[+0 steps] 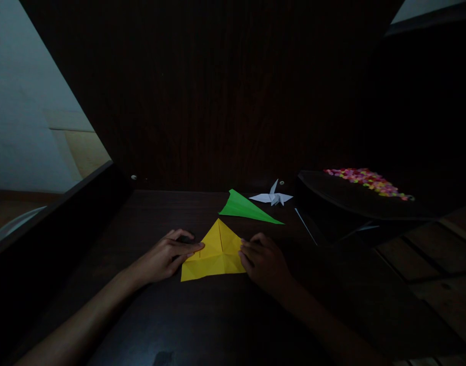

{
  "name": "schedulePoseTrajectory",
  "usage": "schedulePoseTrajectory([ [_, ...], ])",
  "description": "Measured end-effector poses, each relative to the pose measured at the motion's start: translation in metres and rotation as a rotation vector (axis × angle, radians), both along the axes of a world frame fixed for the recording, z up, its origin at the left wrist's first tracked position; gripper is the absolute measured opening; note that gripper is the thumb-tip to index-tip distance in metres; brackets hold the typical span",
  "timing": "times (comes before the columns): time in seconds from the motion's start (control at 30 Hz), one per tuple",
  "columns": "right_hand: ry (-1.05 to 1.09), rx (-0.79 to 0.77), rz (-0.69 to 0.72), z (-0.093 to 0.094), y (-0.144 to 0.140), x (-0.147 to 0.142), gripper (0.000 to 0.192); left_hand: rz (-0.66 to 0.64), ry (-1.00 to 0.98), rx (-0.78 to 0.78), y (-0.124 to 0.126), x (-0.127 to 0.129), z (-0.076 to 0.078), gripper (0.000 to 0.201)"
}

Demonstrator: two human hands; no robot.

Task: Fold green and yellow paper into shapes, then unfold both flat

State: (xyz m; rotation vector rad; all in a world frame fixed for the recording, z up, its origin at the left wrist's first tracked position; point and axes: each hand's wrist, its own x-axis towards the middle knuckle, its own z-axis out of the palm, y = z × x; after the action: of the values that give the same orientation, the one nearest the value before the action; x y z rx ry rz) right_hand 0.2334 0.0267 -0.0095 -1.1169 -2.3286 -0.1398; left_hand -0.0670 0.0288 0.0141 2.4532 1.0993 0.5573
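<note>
Centrally, in the head view, we locate the creased yellow paper (222,258) on the dark tabletop (202,320). Our open left hand (168,256) contacts its left side; our right hand (265,260) touches its right edge, fingers curled; we cannot tell if it grips.

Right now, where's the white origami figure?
Head view, right of centre: the white origami figure sits near the dark back panel, beside the green folded paper, beyond the yellow sheet.

Dim light, faint sheen on tabletop (202,320), right side shadowed
</note>
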Motion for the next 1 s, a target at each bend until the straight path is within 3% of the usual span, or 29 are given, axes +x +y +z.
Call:
schedulePoseTrajectory([
  [0.37,-0.021,0.041,-0.032,0.001,0.004,0.008,0.014,-0.033,0.117,0.078,-0.004,0.000,-0.001,0.042],
  [0.53,-0.025,0.023,-0.035,0.002,0.003,0.008,0.014,-0.184,0.133,0.129,-0.002,0.001,0.001,0.040],
  [0.73,-0.017,0.002,-0.040,0.003,0.003,0.008,0.012,-0.154,0.179,0.035,-0.001,-0.003,0.002,0.036],
  [1.0,-0.005,-0.049,-0.043,0.003,0.004,0.010,0.013,-0.176,0.273,-0.036,-0.005,-0.002,0.009,0.046],
])
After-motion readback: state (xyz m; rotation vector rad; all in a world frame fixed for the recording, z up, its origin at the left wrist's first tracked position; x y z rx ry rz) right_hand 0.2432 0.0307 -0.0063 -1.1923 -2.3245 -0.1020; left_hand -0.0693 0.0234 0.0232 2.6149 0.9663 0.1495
